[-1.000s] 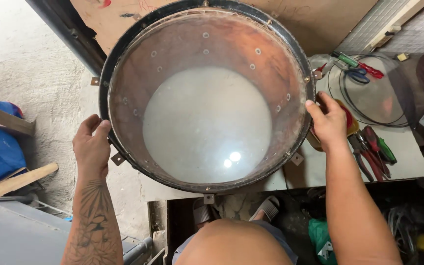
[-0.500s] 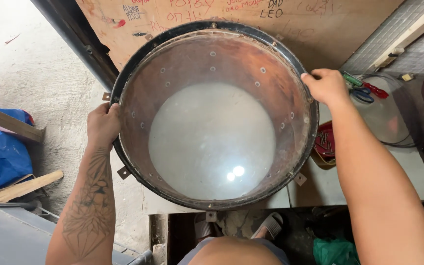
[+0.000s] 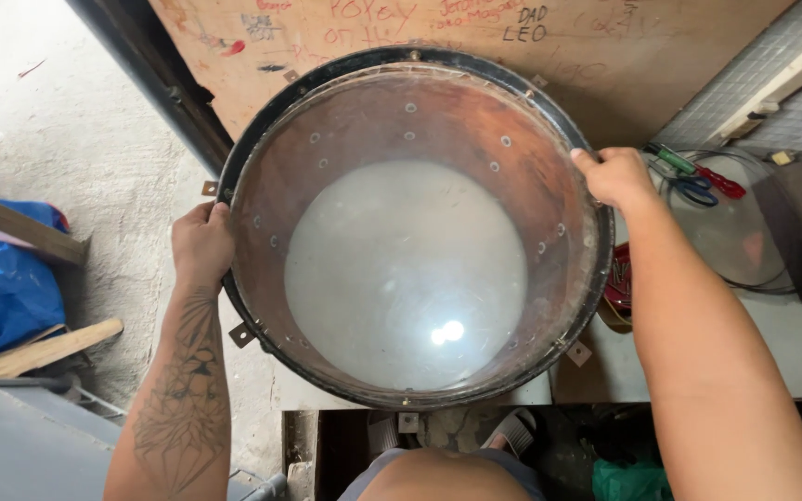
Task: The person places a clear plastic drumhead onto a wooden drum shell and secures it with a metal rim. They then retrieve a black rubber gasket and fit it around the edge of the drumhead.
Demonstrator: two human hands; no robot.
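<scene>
Both hands grip a big round drum shell (image 3: pixel 410 232) by its black rim: the left hand (image 3: pixel 201 243) is curled over the rim on the left side, and the right hand (image 3: pixel 616 176) is closed on the rim at the upper right, fingers wrapped over the edge. The drum is held up on its side above the near left corner of a pale table (image 3: pixel 791 353), its open end toward the camera and a cloudy skin at the far end. With only two holds on a thin rim, a slipping hand could let the drum swing down onto the scissors (image 3: pixel 693 188) and green-handled tool (image 3: pixel 672 160) near the table's far edge, or knock the small metal brackets (image 3: pixel 241 335) against the table edge.
</scene>
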